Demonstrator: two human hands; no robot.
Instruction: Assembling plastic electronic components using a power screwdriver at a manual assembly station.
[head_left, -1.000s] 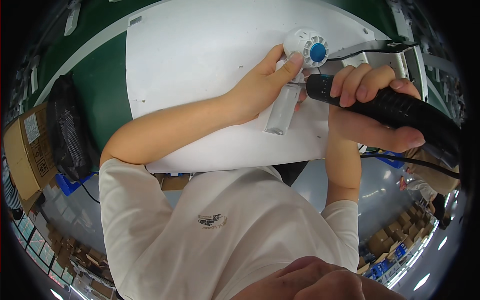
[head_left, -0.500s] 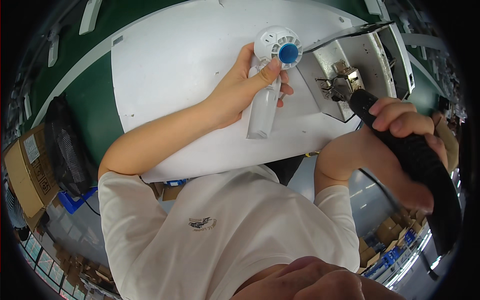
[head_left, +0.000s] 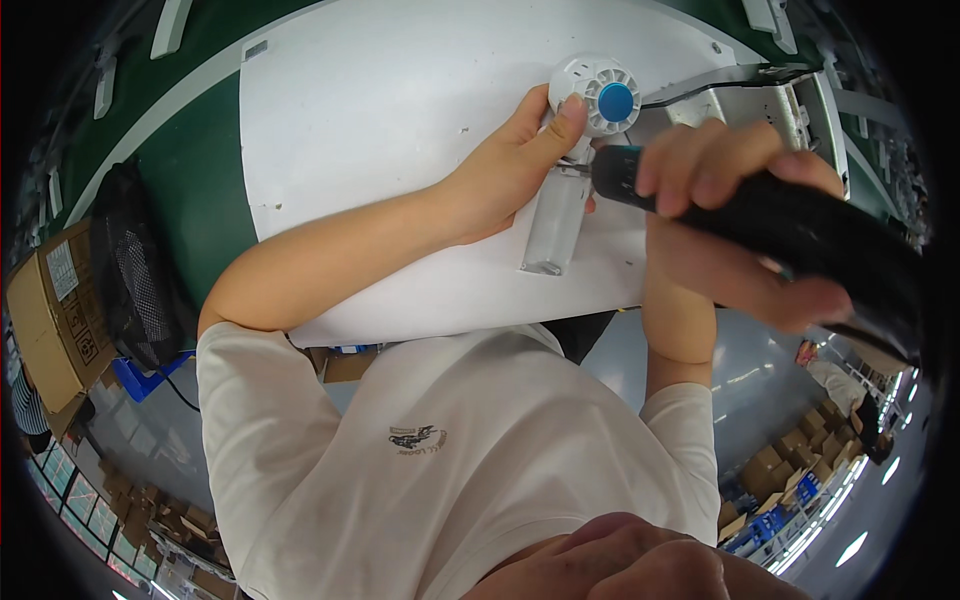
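My left hand (head_left: 530, 150) is closed round the neck of a white device that looks like a handheld fan (head_left: 592, 90), thumb pressed below its round head. That head has a slotted rim and a blue disc in its middle; a pale handle (head_left: 550, 225) hangs from it toward me. My right hand (head_left: 740, 220) grips a black power screwdriver (head_left: 620, 178), held nearly level. The thin metal bit meets the top of the handle, just under my left thumb. Whether a screw sits at the tip is too small to tell.
A metal box-like fixture (head_left: 745, 100) stands at the far right of the white board (head_left: 350, 150), partly covered by my right hand. A black mesh bag (head_left: 140, 270) and a cardboard box (head_left: 65, 310) are at the left. Several cartons (head_left: 770, 470) lie at the lower right.
My right hand has brought the screwdriver left from the metal fixture onto the handle, turning it more level. The left hand and fan have shifted slightly right in view.
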